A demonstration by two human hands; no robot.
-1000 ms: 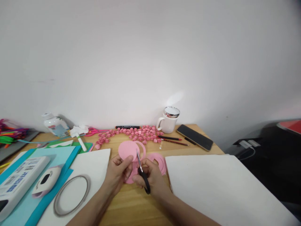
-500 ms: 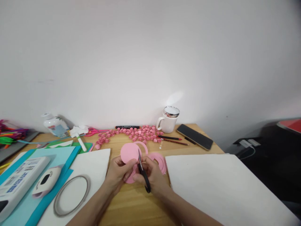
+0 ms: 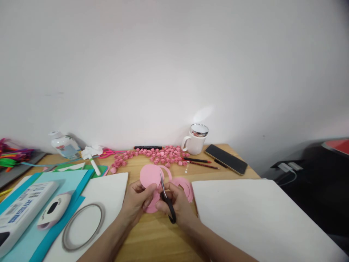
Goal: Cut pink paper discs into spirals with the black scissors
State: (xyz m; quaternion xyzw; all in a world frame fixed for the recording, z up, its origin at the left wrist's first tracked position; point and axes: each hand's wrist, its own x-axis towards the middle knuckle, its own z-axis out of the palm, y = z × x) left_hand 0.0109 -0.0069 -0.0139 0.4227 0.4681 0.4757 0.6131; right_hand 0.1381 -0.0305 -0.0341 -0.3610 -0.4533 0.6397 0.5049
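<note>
My left hand [image 3: 138, 200] pinches a round pink paper disc [image 3: 149, 175] by its lower edge, thumb on top. A pair of black-handled scissors [image 3: 169, 205] is in my right hand [image 3: 177, 203], its fingers closed round the handles. The blades point up and lie against the disc's right edge. From that edge a curved pink paper strip [image 3: 167, 171] hangs off to the right. Below my hands, more pink paper [image 3: 152, 208] rests on the wooden table [image 3: 152, 236]. Right of them lie pink paper rings or discs [image 3: 187, 187].
Behind my hands lie many small rolled pink paper roses [image 3: 166, 154]. A white mug [image 3: 195, 140], pencils [image 3: 201, 164] and a phone [image 3: 226, 159] are at the back right. White sheets [image 3: 245, 211] lie right; a tape roll [image 3: 67, 233] and a glue bottle-like white jar [image 3: 64, 145] are left.
The disc has turned or tilted slightly, and the cut strip's upper end sits a little lower. The scissors' handles have shifted slightly right. Both hands keep their hold.
</note>
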